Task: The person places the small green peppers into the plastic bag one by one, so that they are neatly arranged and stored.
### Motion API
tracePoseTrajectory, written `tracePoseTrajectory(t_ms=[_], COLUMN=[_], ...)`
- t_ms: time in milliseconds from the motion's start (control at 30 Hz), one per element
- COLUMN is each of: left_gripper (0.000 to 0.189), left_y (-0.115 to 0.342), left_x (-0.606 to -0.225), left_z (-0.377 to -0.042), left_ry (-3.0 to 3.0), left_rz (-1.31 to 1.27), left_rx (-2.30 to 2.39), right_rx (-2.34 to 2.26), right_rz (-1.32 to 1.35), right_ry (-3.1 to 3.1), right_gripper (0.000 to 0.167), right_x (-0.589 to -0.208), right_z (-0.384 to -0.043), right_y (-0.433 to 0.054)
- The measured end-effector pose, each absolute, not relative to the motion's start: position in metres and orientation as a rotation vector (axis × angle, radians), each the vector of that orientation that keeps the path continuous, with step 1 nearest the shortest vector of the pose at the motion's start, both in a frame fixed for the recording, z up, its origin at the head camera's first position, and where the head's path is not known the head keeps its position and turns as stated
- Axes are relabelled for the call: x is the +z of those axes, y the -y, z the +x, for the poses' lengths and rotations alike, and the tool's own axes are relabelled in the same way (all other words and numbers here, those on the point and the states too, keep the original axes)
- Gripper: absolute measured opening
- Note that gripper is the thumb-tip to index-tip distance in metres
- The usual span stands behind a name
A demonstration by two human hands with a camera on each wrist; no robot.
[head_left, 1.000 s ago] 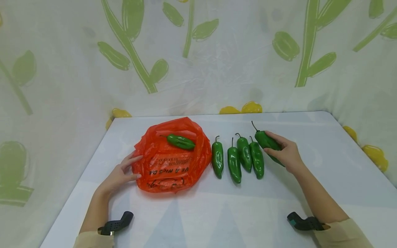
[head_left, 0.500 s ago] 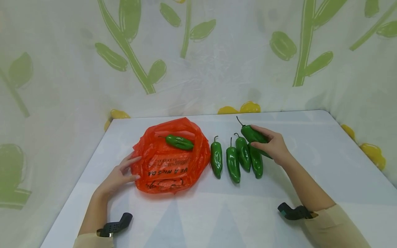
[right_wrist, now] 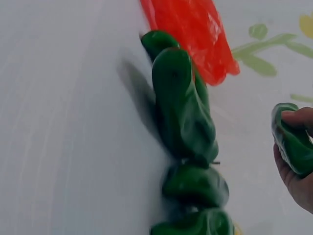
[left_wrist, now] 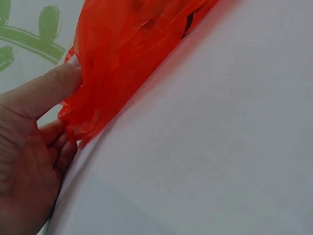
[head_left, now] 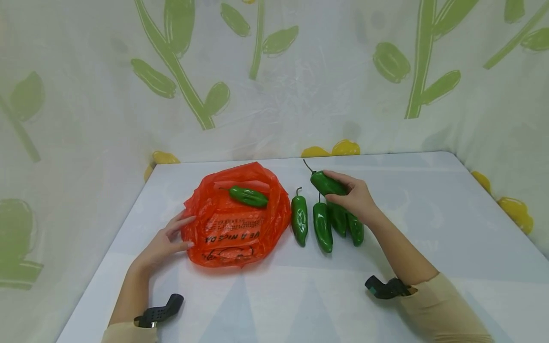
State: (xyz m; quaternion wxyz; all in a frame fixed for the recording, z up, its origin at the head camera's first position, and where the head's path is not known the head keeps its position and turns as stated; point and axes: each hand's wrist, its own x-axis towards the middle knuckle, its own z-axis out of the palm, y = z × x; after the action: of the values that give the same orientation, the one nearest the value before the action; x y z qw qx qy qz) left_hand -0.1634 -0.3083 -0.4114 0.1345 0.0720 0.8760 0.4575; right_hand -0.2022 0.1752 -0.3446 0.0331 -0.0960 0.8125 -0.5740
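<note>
1. Because your right hand [head_left: 355, 196] pinches the held pepper [head_left: 327, 184] around its body, thumb opposite fingers, the stem sticks out free; that likely spares the thin stem any load.
2. You carry it above the table, apart from the row in the right wrist view (its tip is hidden by your hand).
3. Your left hand [head_left: 160, 245] lies with thumb and fingers spread against the edge of the red bag [head_left: 233, 228], probably to steady thin plastic that would otherwise slide or fold.
4. Inside the bag, its mouth spread wide, lies one pepper [head_left: 248, 196], seemingly resting on the far part.
5. Right of the bag, one pepper stands alone [head_left: 299, 220] just beside it; three clustered peppers [head_left: 322, 227] lie further right, stems away from you, which suits grasping.
</note>
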Motion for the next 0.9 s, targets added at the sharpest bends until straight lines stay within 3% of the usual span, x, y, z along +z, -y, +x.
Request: tracePoseTrajectory(t_ms=[900], left_gripper=[0.074], left_y=[0.309], left_x=[-0.413], left_z=[-0.163], left_ry=[-2.553], left_rz=[0.242], left_rx=[1.316], right_rx=[-1.754], right_rz=[-0.546], right_ry=[-2.384], right_gripper=[0.054], right_x=[-0.329], right_z=[-0.212], right_y=[-0.088])
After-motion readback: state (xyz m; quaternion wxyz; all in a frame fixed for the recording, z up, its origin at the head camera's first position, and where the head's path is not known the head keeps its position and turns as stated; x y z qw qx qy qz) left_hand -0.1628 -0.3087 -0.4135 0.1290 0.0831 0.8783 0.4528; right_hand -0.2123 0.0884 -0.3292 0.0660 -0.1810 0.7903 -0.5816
